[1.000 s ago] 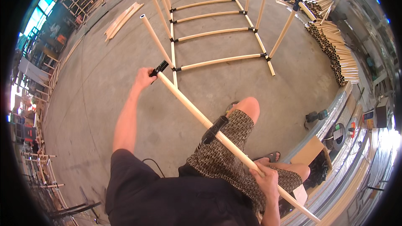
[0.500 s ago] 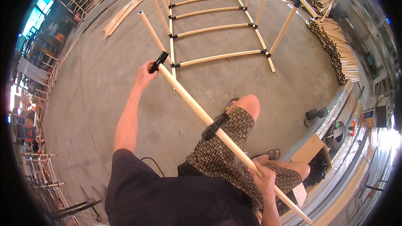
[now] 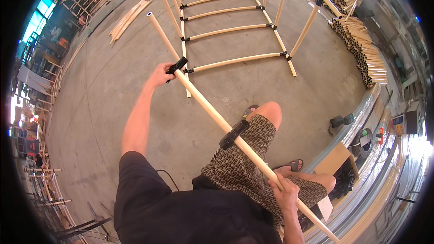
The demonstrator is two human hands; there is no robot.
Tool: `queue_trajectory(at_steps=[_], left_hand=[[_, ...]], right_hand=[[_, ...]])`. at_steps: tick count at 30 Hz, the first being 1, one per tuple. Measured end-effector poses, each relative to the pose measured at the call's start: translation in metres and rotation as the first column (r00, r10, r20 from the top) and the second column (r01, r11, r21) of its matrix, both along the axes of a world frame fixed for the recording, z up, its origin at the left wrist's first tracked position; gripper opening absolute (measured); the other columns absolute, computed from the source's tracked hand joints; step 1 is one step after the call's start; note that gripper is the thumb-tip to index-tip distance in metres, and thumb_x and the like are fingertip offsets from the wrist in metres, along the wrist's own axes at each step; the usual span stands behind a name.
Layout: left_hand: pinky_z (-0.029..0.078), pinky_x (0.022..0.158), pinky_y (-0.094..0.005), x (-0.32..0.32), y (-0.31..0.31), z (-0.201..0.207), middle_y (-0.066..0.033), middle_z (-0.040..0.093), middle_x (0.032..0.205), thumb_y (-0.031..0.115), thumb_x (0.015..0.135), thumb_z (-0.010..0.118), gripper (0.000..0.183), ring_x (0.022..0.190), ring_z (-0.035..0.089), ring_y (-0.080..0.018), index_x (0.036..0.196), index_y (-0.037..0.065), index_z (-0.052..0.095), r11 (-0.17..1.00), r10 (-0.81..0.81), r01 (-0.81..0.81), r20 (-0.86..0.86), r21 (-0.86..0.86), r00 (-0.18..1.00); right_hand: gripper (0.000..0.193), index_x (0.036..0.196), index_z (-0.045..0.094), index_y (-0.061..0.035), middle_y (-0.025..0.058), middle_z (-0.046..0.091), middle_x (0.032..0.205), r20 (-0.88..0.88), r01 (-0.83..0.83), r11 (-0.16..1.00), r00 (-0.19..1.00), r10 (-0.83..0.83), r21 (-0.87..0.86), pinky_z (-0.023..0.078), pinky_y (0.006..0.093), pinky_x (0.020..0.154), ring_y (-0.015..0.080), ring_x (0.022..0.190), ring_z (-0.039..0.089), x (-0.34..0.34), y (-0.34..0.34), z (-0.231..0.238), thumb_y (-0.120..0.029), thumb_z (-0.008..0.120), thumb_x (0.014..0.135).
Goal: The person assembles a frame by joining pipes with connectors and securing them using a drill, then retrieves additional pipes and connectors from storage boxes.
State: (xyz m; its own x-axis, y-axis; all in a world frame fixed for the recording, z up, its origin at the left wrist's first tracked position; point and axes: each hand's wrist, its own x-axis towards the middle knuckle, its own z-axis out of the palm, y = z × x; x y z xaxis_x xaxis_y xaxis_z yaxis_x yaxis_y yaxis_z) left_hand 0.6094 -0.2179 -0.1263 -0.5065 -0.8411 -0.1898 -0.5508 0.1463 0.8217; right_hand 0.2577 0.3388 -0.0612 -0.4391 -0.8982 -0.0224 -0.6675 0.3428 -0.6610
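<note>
A long cream pipe point(image 3: 205, 104) slants across my body from upper left to lower right. My right hand point(image 3: 285, 193) is wrapped round its lower part. At the upper end, my left hand point(image 3: 161, 74) pinches a black pipe connector point(image 3: 179, 66) fitted there. Midway along the pipe, over my thigh, sits another black connector point(image 3: 234, 134). Beyond my left hand stands a frame of cream pipes point(image 3: 235, 60) with black joints, lying partly on the floor with several uprights. One upright point(image 3: 163, 35) rises just past the held connector; whether they touch I cannot tell.
Stacked pipes point(image 3: 361, 56) lie at the right, and loose pipes point(image 3: 129, 20) at far left. A cordless power tool point(image 3: 342, 121) rests on the floor at right. By my knee stands an open cardboard box point(image 3: 333, 159) with black parts point(image 3: 343, 180).
My left hand and the upper connector have shifted slightly right, and the connector's tilt has changed a little. The middle connector appears turned slightly. My right hand stays nearly in place.
</note>
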Motion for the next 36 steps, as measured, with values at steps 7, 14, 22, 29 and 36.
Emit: queue_trajectory(at_steps=[7, 14, 22, 29, 36], left_hand=[[0.046, 0.068, -0.0279, -0.032, 0.009, 0.031, -0.0011, 0.067, 0.091, 0.002, 0.081, 0.067, 0.050, 0.079, 0.058, -0.0094, 0.130, 0.002, 0.062, 0.993, -0.064, 0.085, 0.218, -0.086, 0.974], [0.047, 0.069, -0.0294, -0.045, 0.042, 0.021, -0.0006, 0.067, 0.086, 0.003, 0.077, 0.071, 0.063, 0.075, 0.056, -0.0080, 0.139, 0.004, 0.059, 0.999, -0.028, 0.032, 0.097, -0.032, 0.995], [0.049, 0.067, -0.0295, -0.096, 0.126, 0.066, -0.0102, 0.062, 0.075, 0.012, 0.077, 0.068, 0.064, 0.068, 0.057, -0.0114, 0.139, 0.008, 0.058, 0.968, -0.054, 0.104, 0.217, -0.227, 0.975], [0.053, 0.075, -0.0424, -0.147, 0.199, 0.094, -0.0197, 0.070, 0.088, 0.018, 0.077, 0.069, 0.052, 0.081, 0.069, -0.0353, 0.129, 0.013, 0.065, 0.973, -0.064, 0.102, 0.184, -0.207, 0.981], [0.045, 0.062, -0.0264, -0.108, 0.184, 0.048, -0.0007, 0.058, 0.079, 0.004, 0.088, 0.066, 0.047, 0.069, 0.052, -0.0089, 0.134, -0.002, 0.060, 0.979, -0.002, 0.011, 0.042, -0.205, 0.999]], right_hand=[[0.034, 0.114, 0.072, -0.0111, 0.0100, 0.059, 0.066, -0.115, 0.013, 1.000, 0.993, -0.013, 0.004, 0.048, 0.0406, 0.053, 0.0293, 0.056, 0.061, 0.010, 0.008, -0.007, -0.026, 0.080, 0.085], [0.033, 0.109, 0.074, -0.0051, 0.0142, 0.067, 0.075, 0.112, 0.090, 0.996, 0.989, -0.092, 0.023, 0.051, 0.0388, 0.060, 0.0298, 0.063, 0.065, 0.006, -0.003, -0.003, -0.028, 0.080, 0.085], [0.034, 0.109, 0.074, 0.0002, 0.0164, 0.072, 0.081, 0.136, 0.103, 0.995, 0.985, -0.104, 0.015, 0.053, 0.0338, 0.066, 0.0257, 0.069, 0.070, 0.001, -0.013, 0.006, -0.018, 0.084, 0.081], [0.035, 0.110, 0.074, -0.0044, 0.0130, 0.072, 0.083, -0.061, 0.043, 0.998, 0.997, -0.046, -0.040, 0.054, 0.0350, 0.064, 0.0267, 0.069, 0.069, -0.030, -0.020, 0.011, -0.021, 0.084, 0.081], [0.037, 0.111, 0.074, -0.0143, 0.0067, 0.062, 0.069, -0.134, -0.016, 1.000, 0.991, 0.013, -0.021, 0.052, 0.0401, 0.057, 0.0271, 0.061, 0.065, -0.054, 0.001, -0.001, -0.043, 0.075, 0.087]])
